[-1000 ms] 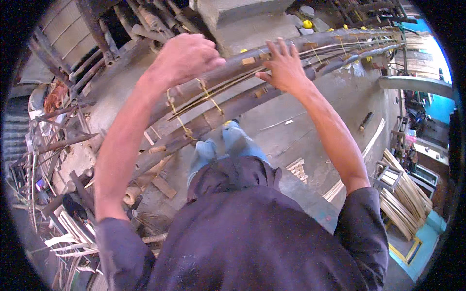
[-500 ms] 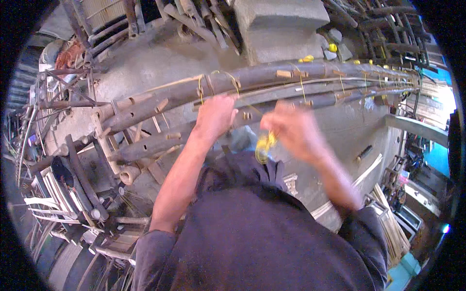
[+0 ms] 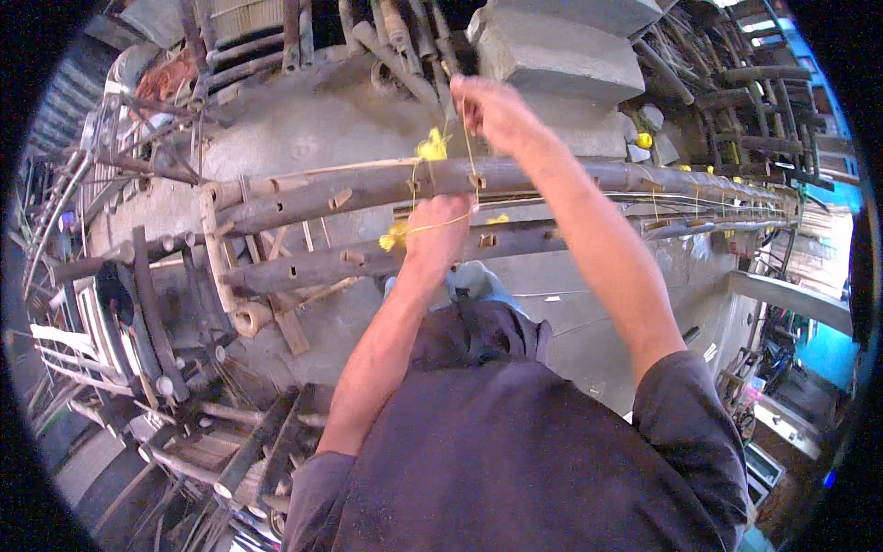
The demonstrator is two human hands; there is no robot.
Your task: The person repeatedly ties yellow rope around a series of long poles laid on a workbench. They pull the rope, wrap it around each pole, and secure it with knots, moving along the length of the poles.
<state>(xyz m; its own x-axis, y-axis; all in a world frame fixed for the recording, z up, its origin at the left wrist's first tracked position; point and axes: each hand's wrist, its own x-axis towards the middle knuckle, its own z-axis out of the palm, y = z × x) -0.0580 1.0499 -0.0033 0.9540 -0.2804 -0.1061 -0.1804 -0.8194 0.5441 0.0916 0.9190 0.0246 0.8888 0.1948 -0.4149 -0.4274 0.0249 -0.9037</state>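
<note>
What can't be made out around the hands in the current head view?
All head view:
Left hand: fingertips hidden by its own back, grip unclear.
Right hand: fingers blurred, exact pinch on the yellow cord unclear.
Far pole and near pole: a stretch of each hidden by the right forearm.
Poles' right ends: too small for detail.

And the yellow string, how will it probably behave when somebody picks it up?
Likely floppy: the string bunches in a loose tuft by the upper pole. Probably light, being so thin. It should pull taut, as it runs nearly straight to the right hand.
</note>
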